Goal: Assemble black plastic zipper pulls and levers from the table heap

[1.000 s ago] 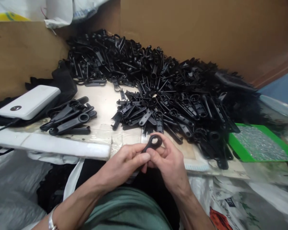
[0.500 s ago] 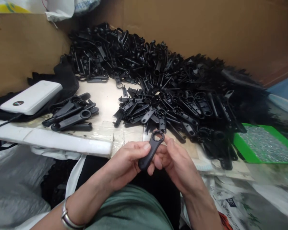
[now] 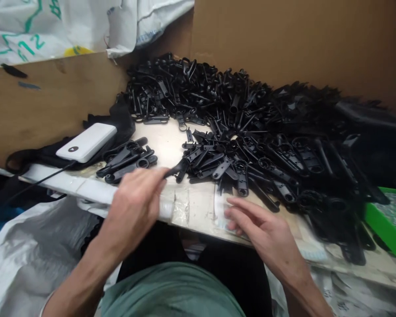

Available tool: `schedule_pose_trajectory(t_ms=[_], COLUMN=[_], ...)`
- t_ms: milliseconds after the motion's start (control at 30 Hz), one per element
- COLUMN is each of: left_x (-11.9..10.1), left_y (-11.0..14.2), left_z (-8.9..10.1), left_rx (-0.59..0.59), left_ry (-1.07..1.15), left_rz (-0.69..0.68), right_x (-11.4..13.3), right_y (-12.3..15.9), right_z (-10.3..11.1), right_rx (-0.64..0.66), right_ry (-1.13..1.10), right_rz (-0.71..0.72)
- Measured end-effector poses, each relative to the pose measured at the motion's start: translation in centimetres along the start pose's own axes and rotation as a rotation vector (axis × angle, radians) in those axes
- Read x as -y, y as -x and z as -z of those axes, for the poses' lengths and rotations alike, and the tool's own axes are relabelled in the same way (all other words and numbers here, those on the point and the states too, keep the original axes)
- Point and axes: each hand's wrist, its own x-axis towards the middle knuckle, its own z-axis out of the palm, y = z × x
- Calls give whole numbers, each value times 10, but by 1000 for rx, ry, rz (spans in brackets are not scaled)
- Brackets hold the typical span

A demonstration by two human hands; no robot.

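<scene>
My left hand [image 3: 135,207] is closed around a black plastic ring-ended handle piece [image 3: 175,169], whose end sticks out past my fingers above the table's front edge. It hovers just right of a small heap of the same pieces [image 3: 127,159]. My right hand [image 3: 257,224] holds nothing, its fingers stretched out and slightly blurred over the table's front edge, just in front of a large pile of black handle pieces [image 3: 251,127].
A white power bank [image 3: 86,141] with a cable lies on black cloth at the left. A green tray [image 3: 387,218] of small metal bits sits at the right edge. Cardboard walls [image 3: 284,39] stand behind the table [image 3: 193,204]. White sacks hang below the front edge.
My left hand carried the black piece away from my right hand, leftward toward the small heap. My right hand let go and opened. The camera view shifted left.
</scene>
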Motion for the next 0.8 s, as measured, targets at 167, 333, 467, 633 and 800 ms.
schedule_pose_trajectory(t_ms=[167, 333, 467, 633, 800], left_x=[36, 43, 52, 53, 26], left_y=[-5, -2, -2, -8, -19], left_z=[-4, -13, -11, -15, -22], left_rx=[-27, -16, -35, -52, -129], left_ry=[-405, -416, -364, -265, -186], left_rz=[60, 28, 15, 57, -52], right_x=[16, 46, 56, 54, 54], right_y=[-20, -44, -63, -81, -69], right_z=[-27, -72, -88, -66, -18], right_rx=[72, 157, 171, 150, 241], right_ry=[409, 888, 999, 398, -454], right_rz=[456, 580, 607, 559, 430])
